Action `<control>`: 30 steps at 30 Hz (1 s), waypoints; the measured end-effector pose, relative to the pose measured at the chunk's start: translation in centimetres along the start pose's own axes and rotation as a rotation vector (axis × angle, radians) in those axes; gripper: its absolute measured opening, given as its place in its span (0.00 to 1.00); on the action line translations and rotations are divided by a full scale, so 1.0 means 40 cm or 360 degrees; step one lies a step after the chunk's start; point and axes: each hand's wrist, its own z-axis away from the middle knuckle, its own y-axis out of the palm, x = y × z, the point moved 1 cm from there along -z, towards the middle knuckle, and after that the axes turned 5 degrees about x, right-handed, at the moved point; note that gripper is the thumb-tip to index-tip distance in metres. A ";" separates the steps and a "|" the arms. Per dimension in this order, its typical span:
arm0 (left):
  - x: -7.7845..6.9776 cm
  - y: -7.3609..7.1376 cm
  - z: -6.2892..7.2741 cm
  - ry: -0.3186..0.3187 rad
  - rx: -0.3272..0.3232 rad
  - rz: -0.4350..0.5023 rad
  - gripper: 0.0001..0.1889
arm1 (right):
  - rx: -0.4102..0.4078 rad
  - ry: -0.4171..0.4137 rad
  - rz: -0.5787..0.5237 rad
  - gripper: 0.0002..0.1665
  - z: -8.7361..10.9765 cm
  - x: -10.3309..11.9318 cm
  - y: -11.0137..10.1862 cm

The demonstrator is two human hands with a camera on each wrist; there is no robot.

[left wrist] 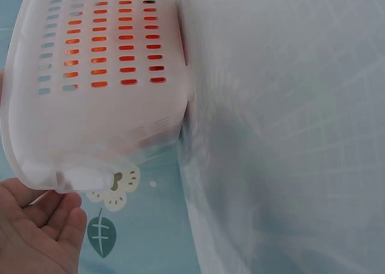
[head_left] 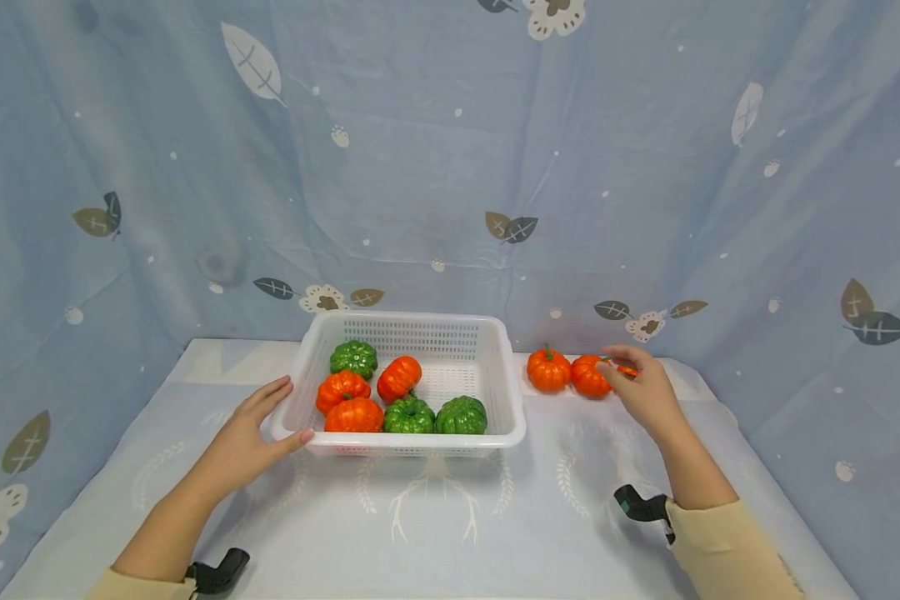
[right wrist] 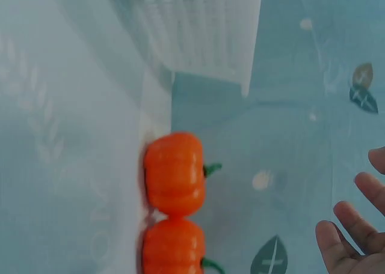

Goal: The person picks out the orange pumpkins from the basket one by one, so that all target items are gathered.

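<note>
A white plastic basket (head_left: 512, 392) holds several small pumpkins: three green, including a front green pumpkin (head_left: 461, 416), and three orange, including an orange pumpkin (head_left: 400, 378). My left hand (head_left: 243, 446) rests against the basket's left front corner, thumb at the front rim and fingers along the side. To the right of the basket, two orange pumpkins (head_left: 548, 370) (head_left: 590, 377) sit side by side. Over the right end of that row hovers my right hand (head_left: 648, 396), fingers apart in the right wrist view and nothing visible in them. A third orange pumpkin (head_left: 628, 372) is mostly hidden behind it.
The table (head_left: 435, 542) is covered with a pale patterned cloth. A blue leaf-print curtain (head_left: 450, 167) hangs close behind and along both sides of the table. Black wrist devices (head_left: 221, 572) show at both sleeves.
</note>
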 end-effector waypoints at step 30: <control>0.001 0.004 -0.001 -0.0018 -0.0012 -0.0001 0.51 | 0.0212 -0.0410 -0.0426 0.22 -0.094 0.255 0.387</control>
